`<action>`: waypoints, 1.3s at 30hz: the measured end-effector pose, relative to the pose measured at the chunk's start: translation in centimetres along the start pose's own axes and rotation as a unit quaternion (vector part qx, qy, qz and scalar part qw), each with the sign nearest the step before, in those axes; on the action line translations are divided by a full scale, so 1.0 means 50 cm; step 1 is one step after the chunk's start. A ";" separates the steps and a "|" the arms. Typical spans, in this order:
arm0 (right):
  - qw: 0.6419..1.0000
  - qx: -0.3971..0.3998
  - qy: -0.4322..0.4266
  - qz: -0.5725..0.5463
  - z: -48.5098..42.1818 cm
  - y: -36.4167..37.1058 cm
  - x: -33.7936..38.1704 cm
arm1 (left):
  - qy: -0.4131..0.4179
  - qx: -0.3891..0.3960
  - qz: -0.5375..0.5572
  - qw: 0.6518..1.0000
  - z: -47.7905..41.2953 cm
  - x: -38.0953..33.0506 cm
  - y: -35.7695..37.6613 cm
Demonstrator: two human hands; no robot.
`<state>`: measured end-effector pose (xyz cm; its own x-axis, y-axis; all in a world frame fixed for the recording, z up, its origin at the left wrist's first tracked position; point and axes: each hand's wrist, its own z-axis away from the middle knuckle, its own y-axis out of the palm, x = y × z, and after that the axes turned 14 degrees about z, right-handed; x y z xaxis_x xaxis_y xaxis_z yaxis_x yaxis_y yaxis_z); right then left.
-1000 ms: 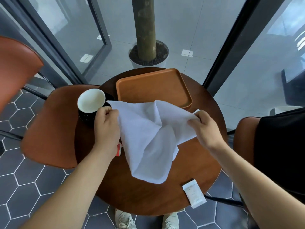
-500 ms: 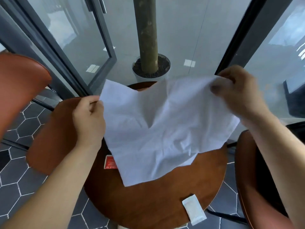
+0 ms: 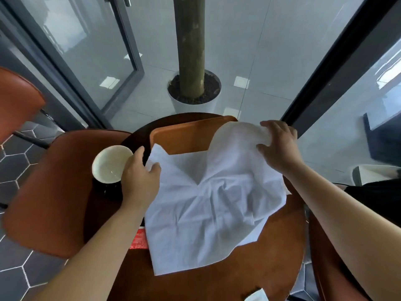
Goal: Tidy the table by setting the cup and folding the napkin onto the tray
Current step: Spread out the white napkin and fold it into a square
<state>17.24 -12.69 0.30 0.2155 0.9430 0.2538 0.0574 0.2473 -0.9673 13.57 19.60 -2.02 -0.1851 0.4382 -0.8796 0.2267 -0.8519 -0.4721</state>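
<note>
Napkin (image 3: 208,205), white crumpled cloth, lies spread across round dark-brown wooden table (image 3: 271,246). Its far edge reaches up over orange-brown rectangular wooden tray (image 3: 184,137) at table's far side; near corner is down on tabletop. Left hand (image 3: 138,179) pinches napkin's far-left corner btwn thumb & curled fingers, right by tray's near-left corner. Right hand (image 3: 280,148) grips far-right corner, fingers curled over bunched cloth, above tray's right side. That corner bulges up; rest sags w/ creases in the middle. Round cup (image 3: 110,164), white inside, sits on dark saucer (image 3: 106,190) on table, left of tray, not on it. Left hand is just beside cup rim; touching or not, can't tell. Red packet (image 3: 138,240) peeks out from under napkin's left edge, by left forearm. White sachet (image 3: 256,296) at table's near edge, partly cut off. Rust-orange chair seat (image 3: 50,192) left of table. Beyond table: tree trunk (image 3: 191,51) in white round planter (image 3: 193,103) on grey tiled floor.
</note>
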 end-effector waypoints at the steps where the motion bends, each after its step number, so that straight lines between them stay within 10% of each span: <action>1: 1.000 -0.003 0.012 -0.018 0.013 0.007 -0.012 | 0.008 0.025 -0.028 0.999 0.010 0.003 0.000; 19: 0.986 -0.018 -0.145 -0.076 0.310 0.061 -0.091 | 0.103 0.135 -0.208 0.963 0.344 0.074 -0.002; 25: 0.985 0.145 0.079 -0.055 0.363 0.086 -0.128 | 0.168 0.217 -0.361 0.891 0.377 0.116 -0.039; 31: 0.979 0.186 0.080 -0.011 0.369 0.121 -0.100 | 0.257 0.167 -0.391 0.868 0.373 0.133 -0.013; 39: 0.900 0.126 0.147 -0.390 0.355 0.024 -0.059 | 0.239 -0.031 -0.172 0.955 0.384 0.109 -0.046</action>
<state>-0.64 -11.24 -1.62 0.4568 0.3693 0.8093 0.0885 0.8864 -0.4544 -6.34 18.46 -4.62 0.1948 0.7821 -0.5919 0.2901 -0.6224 -0.7270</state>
